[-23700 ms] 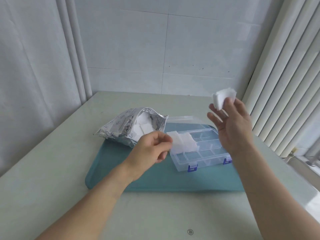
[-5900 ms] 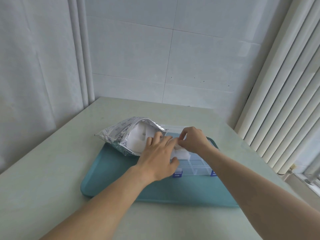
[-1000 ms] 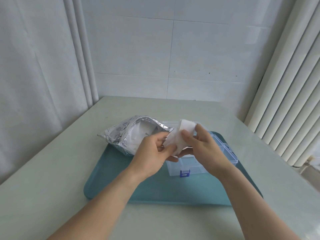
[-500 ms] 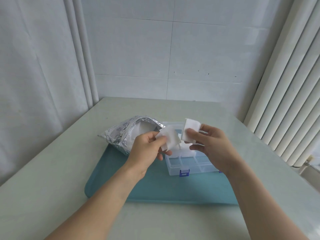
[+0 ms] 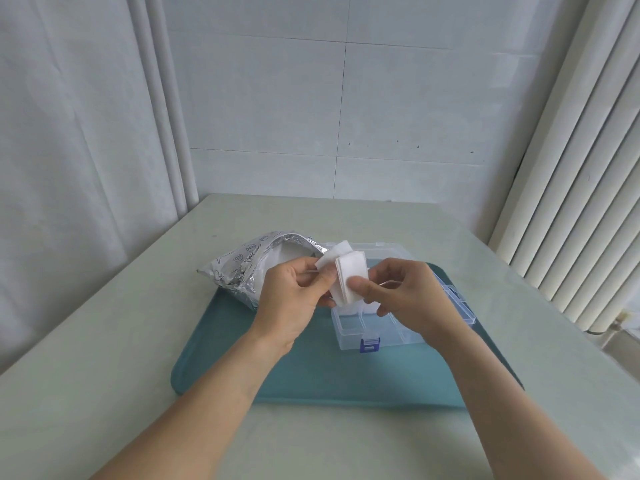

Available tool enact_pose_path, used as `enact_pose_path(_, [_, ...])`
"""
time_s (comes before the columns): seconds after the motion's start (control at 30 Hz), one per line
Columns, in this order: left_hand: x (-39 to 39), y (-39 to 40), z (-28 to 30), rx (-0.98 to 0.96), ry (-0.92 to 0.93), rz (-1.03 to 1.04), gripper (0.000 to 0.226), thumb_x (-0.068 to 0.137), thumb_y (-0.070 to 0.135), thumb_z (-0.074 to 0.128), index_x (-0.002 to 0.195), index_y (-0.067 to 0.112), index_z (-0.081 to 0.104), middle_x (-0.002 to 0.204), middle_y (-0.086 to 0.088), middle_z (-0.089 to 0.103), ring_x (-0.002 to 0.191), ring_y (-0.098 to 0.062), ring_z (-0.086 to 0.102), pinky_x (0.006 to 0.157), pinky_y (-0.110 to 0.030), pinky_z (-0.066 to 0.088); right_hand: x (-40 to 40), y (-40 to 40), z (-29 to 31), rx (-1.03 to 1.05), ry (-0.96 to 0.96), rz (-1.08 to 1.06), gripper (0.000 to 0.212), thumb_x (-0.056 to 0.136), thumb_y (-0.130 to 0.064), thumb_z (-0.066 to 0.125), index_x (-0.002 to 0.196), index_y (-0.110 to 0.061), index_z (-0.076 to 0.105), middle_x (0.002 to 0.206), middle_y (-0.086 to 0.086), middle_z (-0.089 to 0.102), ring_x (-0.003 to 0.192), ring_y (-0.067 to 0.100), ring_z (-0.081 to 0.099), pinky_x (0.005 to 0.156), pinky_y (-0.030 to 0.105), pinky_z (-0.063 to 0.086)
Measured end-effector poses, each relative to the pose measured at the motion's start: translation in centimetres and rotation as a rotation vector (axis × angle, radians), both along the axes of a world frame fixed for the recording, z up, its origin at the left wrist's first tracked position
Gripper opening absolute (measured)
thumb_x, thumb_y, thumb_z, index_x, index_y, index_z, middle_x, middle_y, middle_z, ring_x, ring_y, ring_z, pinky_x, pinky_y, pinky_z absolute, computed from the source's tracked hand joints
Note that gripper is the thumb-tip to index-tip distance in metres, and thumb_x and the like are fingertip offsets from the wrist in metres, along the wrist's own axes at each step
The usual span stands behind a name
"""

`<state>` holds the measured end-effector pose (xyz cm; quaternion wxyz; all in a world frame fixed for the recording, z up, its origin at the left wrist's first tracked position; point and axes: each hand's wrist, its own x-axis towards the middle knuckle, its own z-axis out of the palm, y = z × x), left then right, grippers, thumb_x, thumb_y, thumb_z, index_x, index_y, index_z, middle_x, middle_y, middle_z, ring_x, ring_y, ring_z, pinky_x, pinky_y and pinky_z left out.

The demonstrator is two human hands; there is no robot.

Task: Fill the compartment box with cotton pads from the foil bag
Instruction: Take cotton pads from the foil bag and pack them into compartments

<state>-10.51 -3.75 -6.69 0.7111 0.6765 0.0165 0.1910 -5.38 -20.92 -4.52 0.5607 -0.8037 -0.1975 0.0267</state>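
Above the compartment box [image 5: 367, 327], the left hand [image 5: 294, 299] and right hand [image 5: 405, 296] both pinch the cotton pads [image 5: 348, 277], each grip clamped on them. Far left, the foil bag [image 5: 242, 268] lies open.

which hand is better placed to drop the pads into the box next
Probably the right hand: it pinches the white cotton pads directly above the clear plastic compartment box, while the left hand sits beside it.

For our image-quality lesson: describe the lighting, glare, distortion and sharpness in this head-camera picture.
Head view: soft, even daylight with faint shadows; glints on the crinkled foil bag; the white cotton pads look nearly washed out; wide-angle bending bows the blinds and curtain; hands and compartment box appear sharp.
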Motion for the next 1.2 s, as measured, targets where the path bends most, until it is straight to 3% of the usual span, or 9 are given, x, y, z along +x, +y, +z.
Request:
enact_pose_path(0.13, [0.1,0.0,0.2,-0.138,0.028,-0.026,0.013,0.091,0.01,0.068,0.102,0.003,0.069,0.095,-0.014,0.077,0.085,-0.031,0.073,0.077,-0.041,0.061,-0.4,-0.3,0.4,0.165,0.271,0.12,0.029,0.084,-0.019,0.079,0.097,0.003,0.066,0.08,0.016,0.073,0.07,0.023,0.072,0.061,0.027,0.057])
enact_pose_path(0.27, [-0.2,0.1,0.6,-0.182,0.007,-0.144,0.018,0.09,-0.004,0.065,0.106,0.004,0.069,0.097,-0.013,0.076,0.083,-0.025,0.072,0.07,-0.031,0.059,-0.4,-0.5,0.8,0.255,0.303,0.077,0.03,0.08,-0.018,0.081,0.101,-0.002,0.066,0.076,0.013,0.073,0.065,0.02,0.069,0.06,0.025,0.056])
enact_pose_path(0.53, [0.2,0.3,0.2,-0.155,0.039,0.074,0.013,0.088,-0.003,0.069,0.099,0.003,0.072,0.09,-0.013,0.077,0.073,-0.026,0.074,0.069,-0.027,0.06,-0.2,-0.8,1.0,0.313,0.145,0.025,0.023,0.078,-0.015,0.083,0.09,-0.003,0.068,0.073,0.014,0.074,0.062,0.02,0.069,0.057,0.025,0.054])
enact_pose_path(0.67, [0.1,0.1,0.2,-0.072,0.025,-0.045,0.017,0.089,-0.001,0.07,0.104,0.005,0.072,0.095,-0.011,0.077,0.085,-0.027,0.075,0.076,-0.032,0.061,-0.4,-0.3,0.8,0.201,0.083,0.096,0.021,0.078,-0.012,0.084,0.087,-0.003,0.067,0.068,0.012,0.072,0.055,0.02,0.065,0.054,0.025,0.049])
enact_pose_path(0.77, [0.0,0.0,0.2,0.002,0.012,-0.162,0.023,0.089,-0.008,0.065,0.105,0.006,0.071,0.099,-0.012,0.077,0.089,-0.025,0.073,0.078,-0.033,0.06,-0.3,0.0,0.3,0.085,0.036,0.012,0.028,0.076,-0.021,0.087,0.091,-0.008,0.067,0.066,0.004,0.074,0.05,0.013,0.063,0.053,0.022,0.046])
enact_pose_path(0.87, [-0.1,0.1,0.3,-0.025,0.035,-0.274,0.026,0.079,0.006,0.066,0.105,0.002,0.07,0.095,-0.013,0.075,0.091,-0.025,0.071,0.082,-0.035,0.058,-0.3,-0.1,0.1,-0.039,-0.019,-0.061,0.044,0.076,-0.029,0.087,0.107,-0.02,0.058,0.068,-0.002,0.074,0.051,0.007,0.062,0.051,0.015,0.043])
enact_pose_path(0.97, [0.0,0.0,-0.1,0.023,0.015,-0.19,0.021,0.089,0.015,0.07,0.103,0.0,0.069,0.092,-0.015,0.075,0.086,-0.026,0.072,0.086,-0.044,0.059,0.2,-0.1,-0.4,-0.13,-0.088,-0.038,0.053,0.073,-0.036,0.088,0.114,-0.028,0.057,0.07,-0.003,0.073,0.055,0.006,0.063,0.052,0.012,0.043])
enact_pose_path(1.07, [0.2,-0.1,-0.3,0.025,0.014,-0.113,0.012,0.097,0.008,0.061,0.102,0.001,0.069,0.087,-0.013,0.076,0.078,-0.024,0.072,0.082,-0.043,0.06,0.7,-0.6,-0.4,-0.19,-0.202,0.046,0.043,0.075,-0.043,0.084,0.113,-0.031,0.067,0.082,-0.009,0.067,0.067,0.006,0.061,0.063,0.018,0.048])
enact_pose_path(1.2, [0.2,-0.2,-0.2,-0.002,0.055,-0.12,0.017,0.103,0.008,0.048,0.11,0.004,0.064,0.099,-0.017,0.073,0.087,-0.026,0.072,0.076,-0.035,0.061,0.6,-0.1,-0.8,-0.14,-0.239,0.142,0.016,0.096,-0.027,0.065,0.111,-0.028,0.071,0.092,-0.017,0.07,0.08,0.008,0.065,0.073,0.03,0.056])
